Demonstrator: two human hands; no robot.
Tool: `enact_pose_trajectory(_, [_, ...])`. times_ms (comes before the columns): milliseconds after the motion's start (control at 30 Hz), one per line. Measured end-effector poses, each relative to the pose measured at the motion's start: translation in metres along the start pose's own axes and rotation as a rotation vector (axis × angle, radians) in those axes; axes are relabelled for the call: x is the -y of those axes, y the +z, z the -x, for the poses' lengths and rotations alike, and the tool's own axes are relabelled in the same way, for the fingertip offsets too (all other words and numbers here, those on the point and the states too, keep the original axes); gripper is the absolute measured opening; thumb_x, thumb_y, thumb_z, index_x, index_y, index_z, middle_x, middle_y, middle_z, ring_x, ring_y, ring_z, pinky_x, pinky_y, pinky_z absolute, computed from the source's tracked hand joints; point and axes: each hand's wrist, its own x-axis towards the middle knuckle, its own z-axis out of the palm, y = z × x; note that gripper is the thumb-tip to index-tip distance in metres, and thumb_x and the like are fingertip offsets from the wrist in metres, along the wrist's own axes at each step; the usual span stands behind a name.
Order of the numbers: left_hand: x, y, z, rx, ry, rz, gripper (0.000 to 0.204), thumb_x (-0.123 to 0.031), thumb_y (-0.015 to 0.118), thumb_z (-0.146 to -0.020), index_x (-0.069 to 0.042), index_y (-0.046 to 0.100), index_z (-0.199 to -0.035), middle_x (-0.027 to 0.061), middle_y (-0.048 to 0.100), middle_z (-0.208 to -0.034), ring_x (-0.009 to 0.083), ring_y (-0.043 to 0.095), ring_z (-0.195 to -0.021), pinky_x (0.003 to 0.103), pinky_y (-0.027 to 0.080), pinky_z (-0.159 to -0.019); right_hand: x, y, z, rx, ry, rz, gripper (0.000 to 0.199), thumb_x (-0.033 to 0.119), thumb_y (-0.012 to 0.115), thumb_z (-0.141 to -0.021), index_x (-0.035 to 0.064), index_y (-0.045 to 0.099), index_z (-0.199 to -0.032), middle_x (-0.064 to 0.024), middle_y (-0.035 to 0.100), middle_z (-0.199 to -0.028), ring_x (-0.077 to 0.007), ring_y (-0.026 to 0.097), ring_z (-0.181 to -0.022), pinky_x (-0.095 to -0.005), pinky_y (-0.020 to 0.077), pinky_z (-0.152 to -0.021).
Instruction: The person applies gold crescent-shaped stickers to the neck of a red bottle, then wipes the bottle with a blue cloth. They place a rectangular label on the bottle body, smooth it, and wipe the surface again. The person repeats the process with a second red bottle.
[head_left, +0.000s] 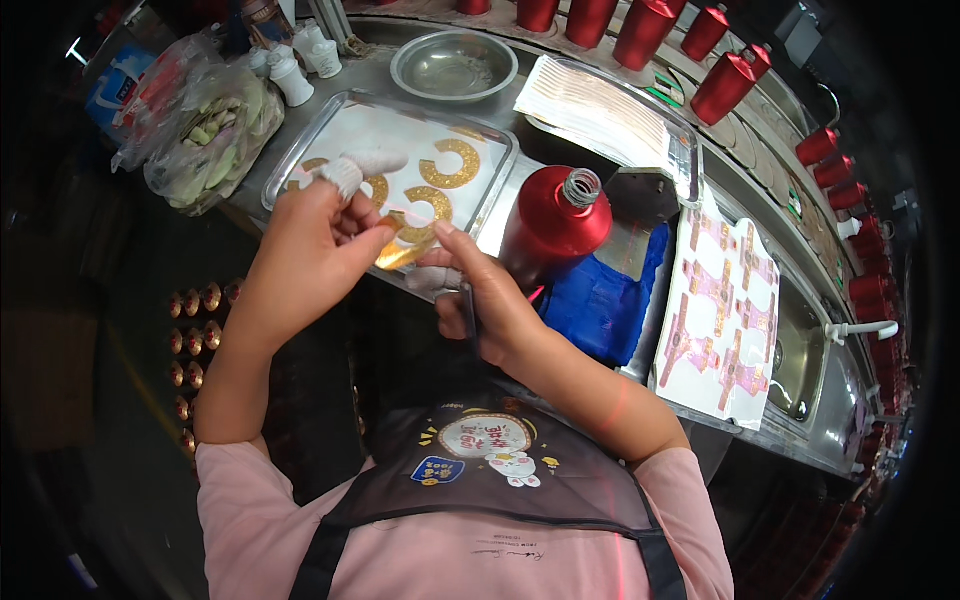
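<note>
Pinched between both hands is a shiny gold curved decal (pixel 398 258), held over the near edge of a metal tray (pixel 330 112). My left hand (pixel 312 250) grips its left end between thumb and fingers, with a white finger cover on one finger. At the other end, my right hand (pixel 487 290) closes thumb and finger on it; a white cover shows there too. A thin dark strip by that palm is too hidden to name. Several gold C-shaped decals (pixel 450 164) lie on the tray's white sheet. Right of my right hand stands a red bottle (pixel 548 225) with a clear threaded neck.
A metal bowl (pixel 454 68) sits behind the tray. Blue cloth (pixel 600 305) lies beside the red bottle, near a sheet of pink-gold decals (pixel 728 310) and a sink (pixel 800 350). Red bottles (pixel 725 88) line the curved conveyor. Plastic bags (pixel 215 130) are at left.
</note>
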Motion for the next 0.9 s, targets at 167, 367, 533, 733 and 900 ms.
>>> enact_pose_trajectory(167, [-0.005, 0.001, 0.027, 0.023, -0.016, 0.057, 0.055, 0.006, 0.070, -0.083, -0.002, 0.059, -0.137, 0.0001, 0.065, -0.085, 0.0064, 0.063, -0.077, 0.022, 0.050, -0.072, -0.005, 0.011, 0.009, 0.006, -0.335, 0.063, 0.021, 0.017, 0.071, -0.093, 0.0013, 0.067, -0.106, -0.0023, 0.069, -0.090, -0.0085, 0.063, -0.076, -0.0220, 0.0488, -0.066])
enact_pose_trajectory(367, [-0.008, 0.031, 0.027, -0.066, 0.047, 0.650, 0.021, -0.002, 0.074, -0.089, 0.003, 0.065, -0.108, 0.0048, 0.072, -0.090, 0.0082, 0.068, -0.077, 0.022, 0.055, -0.067, 0.005, -0.015, 0.053, -0.155, -1.071, 0.488, 0.035, -0.002, 0.065, -0.095, -0.0025, 0.057, -0.130, -0.0060, 0.069, -0.109, -0.0086, 0.065, -0.096, -0.0243, 0.0534, -0.085])
enact_pose_trajectory(533, [-0.015, 0.082, -0.007, 0.098, 0.008, 0.805, 0.014, -0.005, 0.074, -0.089, 0.004, 0.067, -0.097, 0.0054, 0.072, -0.084, 0.0081, 0.068, -0.073, 0.021, 0.052, -0.061, 0.030, -0.056, 0.068, -0.246, -1.294, 0.520, 0.042, -0.006, 0.066, -0.093, -0.0003, 0.056, -0.134, -0.0116, 0.063, -0.132, -0.0152, 0.065, -0.112, -0.0263, 0.0529, -0.092])
enact_pose_trajectory(733, [-0.012, 0.123, -0.022, -0.119, 0.152, 0.747, 0.037, -0.006, 0.076, -0.090, 0.005, 0.060, -0.122, -0.0028, 0.060, -0.083, 0.0014, 0.055, -0.069, 0.018, 0.046, -0.063, 0.052, -0.086, 0.054, -0.353, -1.296, 0.729, 0.052, -0.004, 0.069, -0.093, 0.0036, 0.055, -0.142, -0.0040, 0.062, -0.121, -0.0058, 0.060, -0.094, -0.0198, 0.0487, -0.070])
enact_pose_trajectory(900, [0.005, 0.123, -0.031, -0.130, 0.056, 0.848, 0.043, -0.007, 0.072, -0.092, 0.002, 0.056, -0.131, -0.0002, 0.063, -0.090, 0.0032, 0.058, -0.075, 0.020, 0.047, -0.068, 0.059, -0.093, 0.052, -0.342, -1.179, 0.631, 0.052, -0.002, 0.068, -0.094, 0.0038, 0.053, -0.144, -0.0035, 0.062, -0.121, -0.0057, 0.058, -0.092, -0.0205, 0.0489, -0.076])
